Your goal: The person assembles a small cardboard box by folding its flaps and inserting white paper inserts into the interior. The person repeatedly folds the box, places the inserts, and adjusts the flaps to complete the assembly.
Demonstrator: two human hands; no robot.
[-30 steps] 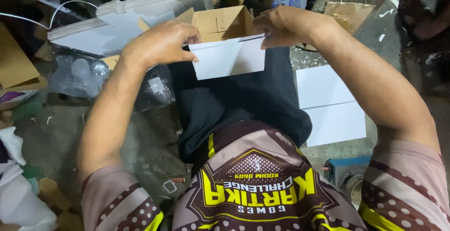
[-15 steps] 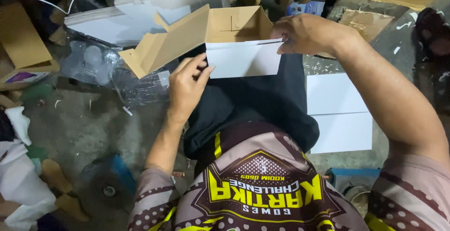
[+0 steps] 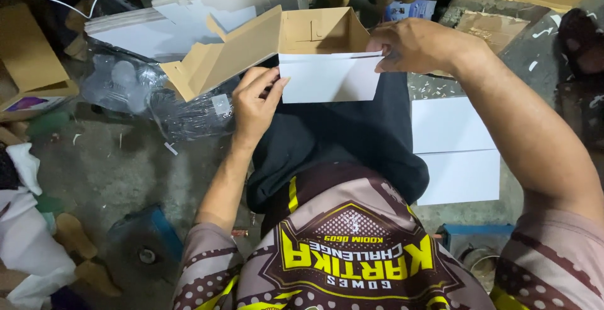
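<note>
A half-folded cardboard box (image 3: pixel 314 52), white outside and brown inside, rests over my lap. Its left flap (image 3: pixel 220 58) is swung out flat to the left. My right hand (image 3: pixel 418 45) grips the box's right front corner, thumb over the white front panel (image 3: pixel 327 77). My left hand (image 3: pixel 255 102) sits at the panel's left edge, fingertips touching it, holding nothing. My black trousers (image 3: pixel 340 140) show below the box.
A stack of flat white box blanks (image 3: pixel 189 14) lies at the back left, with clear plastic wrap (image 3: pixel 145 96) in front of it. Two white sheets (image 3: pixel 456 152) lie on the floor to my right. Brown cartons (image 3: pixel 31 52) sit far left.
The box's left flap has swung open to the left. My left hand came off the top of the box and dropped to the left edge of the front panel.
</note>
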